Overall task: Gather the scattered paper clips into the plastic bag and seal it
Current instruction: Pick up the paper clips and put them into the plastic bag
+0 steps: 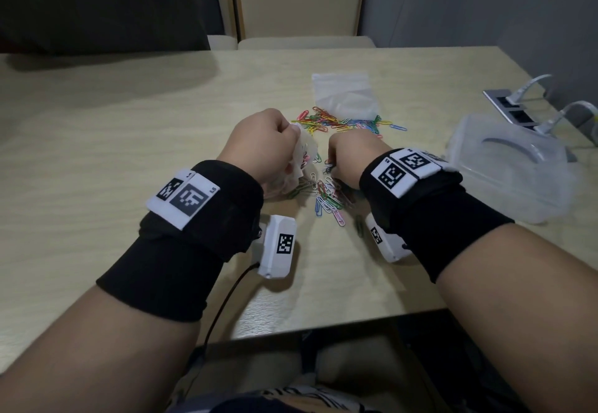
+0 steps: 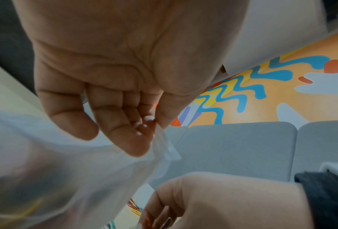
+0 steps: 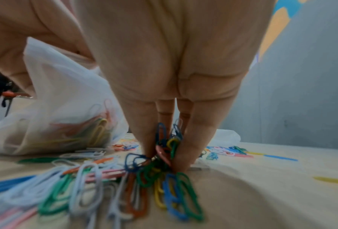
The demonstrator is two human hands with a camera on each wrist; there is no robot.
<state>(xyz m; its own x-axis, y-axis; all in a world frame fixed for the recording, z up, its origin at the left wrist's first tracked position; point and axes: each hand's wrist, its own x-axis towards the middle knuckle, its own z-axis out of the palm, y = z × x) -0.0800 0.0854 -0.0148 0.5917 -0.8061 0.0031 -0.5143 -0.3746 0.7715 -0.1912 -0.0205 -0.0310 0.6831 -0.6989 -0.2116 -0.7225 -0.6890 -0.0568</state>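
From the head view, the left hand (image 1: 259,144) is curled round the top of the bag (image 1: 299,163) and holds it just above the worktop (image 1: 129,115), probably so its mouth faces the right hand (image 1: 348,153) close beside it. The right hand reaches down into the near heap of clips (image 1: 326,192); a second heap (image 1: 339,121) lies farther off, beside a spare flat bag (image 1: 343,92). A clear tub (image 1: 511,166) sits well to the right.

At the left wrist, the thumb and fingers (image 2: 130,128) pinch the bag's rim (image 2: 164,147), the film hanging slack below. The grip is at the edge, I judge, to keep the opening free for filling. The right hand (image 2: 213,199) shows below it.

At the right wrist, the fingers (image 3: 195,139) are pressed together, pinching a bunch of clips (image 3: 168,148) against the worktop (image 3: 262,193); many loose ones (image 3: 85,186) spread in front. The bag (image 3: 66,108) stands just to the left, some clips already inside, so the carry will likely be short. Filling is partly done; sealing is yet to come.
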